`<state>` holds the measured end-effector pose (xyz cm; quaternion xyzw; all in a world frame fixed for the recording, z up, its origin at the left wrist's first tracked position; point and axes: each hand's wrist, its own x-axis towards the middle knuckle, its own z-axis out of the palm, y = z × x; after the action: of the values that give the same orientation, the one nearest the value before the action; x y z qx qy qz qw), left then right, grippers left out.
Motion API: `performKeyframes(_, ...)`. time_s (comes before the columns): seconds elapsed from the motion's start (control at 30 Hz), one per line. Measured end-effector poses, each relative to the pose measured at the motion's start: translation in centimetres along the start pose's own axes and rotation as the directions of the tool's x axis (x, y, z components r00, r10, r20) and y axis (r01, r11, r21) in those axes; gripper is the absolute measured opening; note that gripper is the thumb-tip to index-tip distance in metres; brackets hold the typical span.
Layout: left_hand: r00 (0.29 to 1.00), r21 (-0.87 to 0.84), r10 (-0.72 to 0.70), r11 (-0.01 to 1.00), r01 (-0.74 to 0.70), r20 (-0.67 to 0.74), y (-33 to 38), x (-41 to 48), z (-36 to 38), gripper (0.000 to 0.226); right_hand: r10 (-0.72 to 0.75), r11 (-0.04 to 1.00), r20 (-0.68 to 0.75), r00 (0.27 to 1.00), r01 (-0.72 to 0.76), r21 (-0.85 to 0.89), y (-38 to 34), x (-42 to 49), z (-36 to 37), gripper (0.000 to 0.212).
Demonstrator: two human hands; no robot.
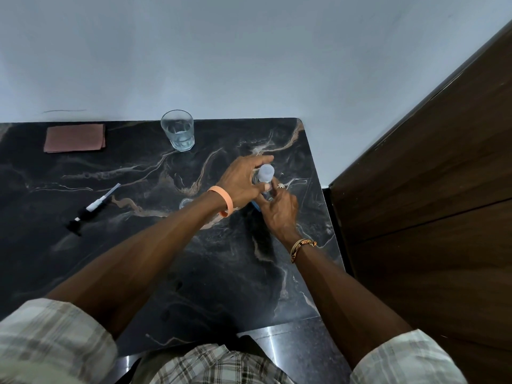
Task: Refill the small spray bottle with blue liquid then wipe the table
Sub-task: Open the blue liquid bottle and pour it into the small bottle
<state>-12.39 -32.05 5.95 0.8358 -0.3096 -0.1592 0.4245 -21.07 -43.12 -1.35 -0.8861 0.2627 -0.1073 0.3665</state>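
Nearest the camera, plaid sleeves (55, 345) are seen at 7 and 5 o'clock, with bare forearms reaching out over the dark marble table (194, 273). An orange wristband (224, 200) is worn on the left wrist and a woven bracelet (302, 246) on the right. Just past the table's centre, towards 1 o'clock, an upright bottle (256, 179) is held between both hands. The left hand (238, 181) is curled from above round its translucent white cap (266, 172), while the right hand (278, 210) is wrapped round the body below, where a blue edge shows. A small clear round object is largely hidden behind the left wrist and cannot be identified. A spray pump (88, 207) with its dip tube lies flat at 9 o'clock, well apart from the hands. Farther off, a drinking glass (178, 134) holding clear liquid stands at 12 o'clock and a folded reddish-brown cloth (74, 138) lies at 10 o'clock, both near the wall (249, 51).
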Motion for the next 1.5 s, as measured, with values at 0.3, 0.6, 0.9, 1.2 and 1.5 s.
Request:
performKeyframes(0.3,0.988,-0.025,0.027,0.999,-0.031,-0.152,0.6,-0.1,-0.2,0.039,-0.004,1.000,0.061,0.998,0.004,0.000,-1.0,-0.5,-0.9,0.091)
performKeyframes(0.6,0.986,-0.086,0.006,0.996,-0.021,-0.165,0.5,-0.3,-0.4,0.042,-0.046,0.998,0.096,0.994,0.050,-0.041,-0.6,-0.5,-2.0,0.097)
performKeyframes(0.9,0.920,-0.179,0.030,0.978,-0.108,-0.391,2.3,-1.6,-1.5,0.038,-0.147,0.982,-0.209,0.967,0.168,0.085,-2.9,-2.7,-5.0,0.072)
performKeyframes(1.2,0.946,-0.227,0.131,0.953,-0.203,-0.297,3.6,-5.3,3.2,0.039,-0.151,0.925,-0.222,0.963,0.217,0.311,-3.3,-6.9,-8.9,0.048)
performKeyframes(1.5,0.986,-0.021,-0.169,0.985,0.169,0.008,0.0,-8.4,11.0,0.031,0.163,0.975,0.106,0.981,-0.177,0.137,3.6,-10.8,-7.0,0.048)
